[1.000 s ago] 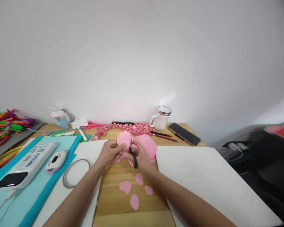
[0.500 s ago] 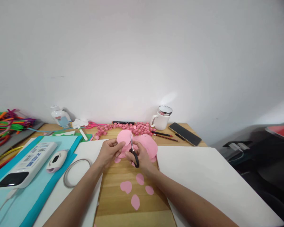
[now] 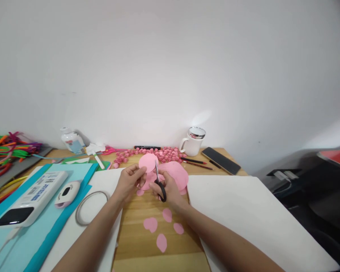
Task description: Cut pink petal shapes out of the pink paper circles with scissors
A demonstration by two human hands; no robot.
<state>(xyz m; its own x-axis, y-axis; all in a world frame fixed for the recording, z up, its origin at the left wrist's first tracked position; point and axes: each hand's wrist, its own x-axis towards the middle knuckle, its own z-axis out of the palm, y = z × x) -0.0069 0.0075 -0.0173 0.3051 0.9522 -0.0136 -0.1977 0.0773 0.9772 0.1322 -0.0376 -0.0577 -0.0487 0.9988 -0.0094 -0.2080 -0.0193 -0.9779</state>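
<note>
Between the thumb and fingers of my left hand (image 3: 131, 181) is a round pink paper disc (image 3: 147, 162), held up off the table. My right hand (image 3: 169, 190) is closed round the black handles of a pair of scissors (image 3: 160, 185). Their blades point up and lie at the disc's right edge. Behind and below my hands rest larger pink paper circles (image 3: 177, 174), partly covered. Several small pink paper petals (image 3: 161, 242) lie on the wooden table nearer to me.
Small pink rolled paper pieces (image 3: 170, 154) are heaped at the back, beside pencils (image 3: 197, 163) and a white mug (image 3: 193, 142). A phone (image 3: 221, 160) lies right. White sheets (image 3: 243, 211) flank the wood; a power bank (image 3: 34, 200) and a tape ring (image 3: 79, 207) are left.
My left hand and the paper disc have shifted slightly left and up. The scissors stay in my right hand, with their blades a little lower against the disc's edge.
</note>
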